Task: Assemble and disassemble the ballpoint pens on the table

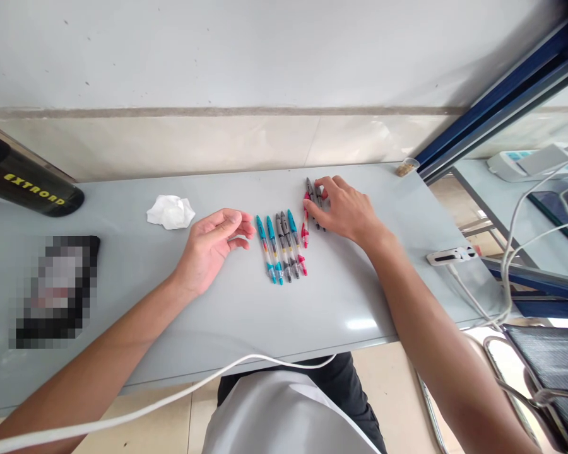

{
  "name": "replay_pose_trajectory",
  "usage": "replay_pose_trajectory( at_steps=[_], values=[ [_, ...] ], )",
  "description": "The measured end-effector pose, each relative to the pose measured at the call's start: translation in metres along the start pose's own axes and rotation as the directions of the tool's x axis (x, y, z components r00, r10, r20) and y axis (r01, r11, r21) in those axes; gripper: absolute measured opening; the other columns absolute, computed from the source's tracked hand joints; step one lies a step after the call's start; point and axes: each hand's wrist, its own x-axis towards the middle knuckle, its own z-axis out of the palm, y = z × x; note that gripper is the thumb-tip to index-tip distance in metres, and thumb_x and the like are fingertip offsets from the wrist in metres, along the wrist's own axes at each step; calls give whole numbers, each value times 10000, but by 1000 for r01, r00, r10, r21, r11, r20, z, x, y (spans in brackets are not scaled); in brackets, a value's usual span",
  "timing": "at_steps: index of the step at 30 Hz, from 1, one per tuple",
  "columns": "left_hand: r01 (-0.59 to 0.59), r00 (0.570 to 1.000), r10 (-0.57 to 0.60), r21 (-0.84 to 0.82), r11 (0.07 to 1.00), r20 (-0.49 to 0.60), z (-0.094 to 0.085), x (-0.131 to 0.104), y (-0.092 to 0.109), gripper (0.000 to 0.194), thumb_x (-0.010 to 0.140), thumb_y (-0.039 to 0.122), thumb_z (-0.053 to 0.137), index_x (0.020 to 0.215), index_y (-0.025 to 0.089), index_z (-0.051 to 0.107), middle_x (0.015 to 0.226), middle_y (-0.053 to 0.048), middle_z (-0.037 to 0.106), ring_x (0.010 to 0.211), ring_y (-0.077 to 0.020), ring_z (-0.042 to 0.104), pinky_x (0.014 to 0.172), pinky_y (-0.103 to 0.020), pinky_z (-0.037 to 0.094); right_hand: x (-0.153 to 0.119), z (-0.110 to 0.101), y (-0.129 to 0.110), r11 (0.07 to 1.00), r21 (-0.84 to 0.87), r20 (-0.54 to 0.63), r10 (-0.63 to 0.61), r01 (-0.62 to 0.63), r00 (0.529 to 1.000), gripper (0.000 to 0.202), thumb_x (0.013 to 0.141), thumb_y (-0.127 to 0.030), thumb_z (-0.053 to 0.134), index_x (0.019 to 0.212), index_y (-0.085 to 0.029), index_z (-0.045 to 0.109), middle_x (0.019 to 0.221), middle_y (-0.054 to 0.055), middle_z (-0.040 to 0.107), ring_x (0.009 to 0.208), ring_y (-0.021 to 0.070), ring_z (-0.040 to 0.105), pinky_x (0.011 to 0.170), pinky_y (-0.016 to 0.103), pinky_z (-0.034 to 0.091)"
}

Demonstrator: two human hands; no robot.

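Several clear-barrelled pens lie side by side on the table, some with teal grips, such as the teal pen (273,246), and some with grey grips, such as the grey pen (283,243). Their lower ends are teal, dark or red. Just left of this row hovers my left hand (215,246), fingers loosely curled and apart, with nothing in it. My right hand (348,208) reaches over a second small group, thumb and index finger closed about a dark grey pen (319,197). Beside it lie another grey pen (309,186) and a pen with red parts (305,234); my fingers partly cover this group.
Crumpled white tissue (170,212) lies to the left, near a black bottle (33,183) and a blurred-out dark object (59,290). A small clear cup (407,167) stands at the back right, a white power strip (452,255) at the right edge. A white cable (194,386) crosses the front.
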Motion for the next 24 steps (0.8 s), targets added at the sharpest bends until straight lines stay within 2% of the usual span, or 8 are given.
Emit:
replay_pose_trajectory(
  at_steps=[2, 5, 8, 11, 14, 17, 21, 24],
  values=[
    [-32, 999, 32, 58, 998, 7, 0, -1, -1, 290, 1001, 490, 901, 1016, 200, 884, 983, -79, 774, 924, -185, 714, 781, -272, 588, -1, -1, -1, 1000, 5, 0, -17, 17, 1000, 568, 1073, -546, 524, 1536, -236, 628, 1331, 143, 774, 1057, 391, 730, 840, 503, 510],
    [-99, 995, 102, 198, 975, -8, 3, -5, -4, 257, 1031, 480, 888, 1027, 224, 873, 975, -65, 781, 926, -197, 722, 810, -297, 575, -1, 1, 1, 999, 24, -15, -34, 34, 999, 523, 1068, -491, 523, 1516, -244, 630, 1298, 139, 784, 1074, 389, 723, 836, 499, 510],
    [-190, 977, 211, 408, 893, -8, 5, -8, -7, 217, 1053, 463, 869, 1077, 247, 868, 1052, -70, 820, 1008, -240, 747, 906, -346, 578, -1, 5, 2, 997, 36, -52, -61, 63, 997, 473, 1074, -477, 529, 1472, -250, 650, 1326, 169, 759, 1105, 396, 712, 836, 503, 524],
    [-339, 936, 323, 609, 717, 140, 6, -9, -11, 177, 1092, 422, 807, 1162, 274, 875, 1186, -81, 835, 1125, -278, 736, 1023, -397, 556, -2, 7, 3, 994, 26, -105, -100, 103, 989, 440, 1088, -497, 536, 1421, -246, 675, 1351, 204, 724, 1172, 419, 691, 854, 514, 544],
    [-452, 889, 343, 694, 560, 302, 5, -7, -15, 165, 1105, 380, 759, 1174, 290, 879, 1221, -93, 817, 1194, -302, 721, 1114, -445, 535, -2, 7, 1, 993, 18, -115, -114, 117, 987, 457, 1099, -541, 546, 1399, -228, 691, 1376, 220, 699, 1128, 410, 683, 885, 526, 557],
    [-472, 880, 314, 744, 474, 358, 2, -4, -19, 174, 1102, 381, 733, 1069, 284, 874, 1201, -104, 785, 1174, -304, 711, 1097, -460, 544, -1, 6, 0, 994, 22, -98, -106, 108, 990, 462, 1109, -537, 541, 1401, -214, 696, 1392, 219, 688, 1066, 390, 682, 896, 528, 562],
    [-482, 868, 324, 795, 367, 377, -3, -2, -23, 207, 1102, 392, 721, 991, 263, 838, 1161, -103, 730, 1094, -286, 676, 1027, -447, 543, 1, 6, 0, 993, 31, -120, -108, 112, 987, 445, 1103, -518, 549, 1389, -216, 709, 1407, 217, 692, 1082, 388, 707, 905, 518, 576],
    [-461, 869, 355, 825, 326, 345, -7, 1, -24, 214, 1089, 389, 738, 949, 233, 780, 1119, -95, 685, 1102, -283, 678, 1041, -439, 528, -4, 4, -1, 969, 100, -208, -201, 225, 957, 412, 1128, -470, 515, 1395, -226, 712, 1352, 191, 736, 1092, 353, 741, 936, 488, 599]
  ],
)
